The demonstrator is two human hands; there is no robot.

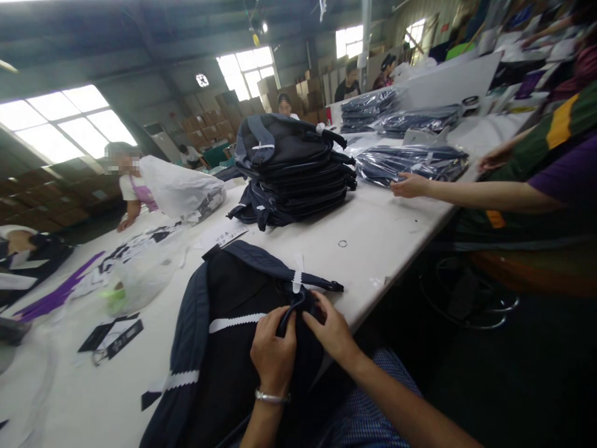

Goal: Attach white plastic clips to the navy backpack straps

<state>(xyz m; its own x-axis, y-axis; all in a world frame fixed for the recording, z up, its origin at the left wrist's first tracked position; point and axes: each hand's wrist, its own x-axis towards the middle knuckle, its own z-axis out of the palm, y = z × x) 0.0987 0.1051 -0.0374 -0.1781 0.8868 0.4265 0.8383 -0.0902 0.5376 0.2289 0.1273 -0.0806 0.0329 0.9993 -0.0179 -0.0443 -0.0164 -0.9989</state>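
Note:
A dark navy and black backpack (233,367) lies on the near edge of the table, its straps facing up. White zigzag-edged strips wrap its straps, one of them a white strip (297,274) close to my hands. My left hand (275,348), with a silver bangle on the wrist, pinches a dark fold of the backpack's strap. On the other side of that fold, my right hand (330,323) has its thumb and fingers closed on the same dark fabric. The fingertips are partly hidden by the fold.
A stack of backpacks (293,174) stands beyond on the white table (373,242). Plastic-wrapped packs (410,165) lie at the right, where a co-worker's hand (413,185) reaches in. Black tags (112,339) and clear plastic lie at left. Another person handles a white bag (181,183).

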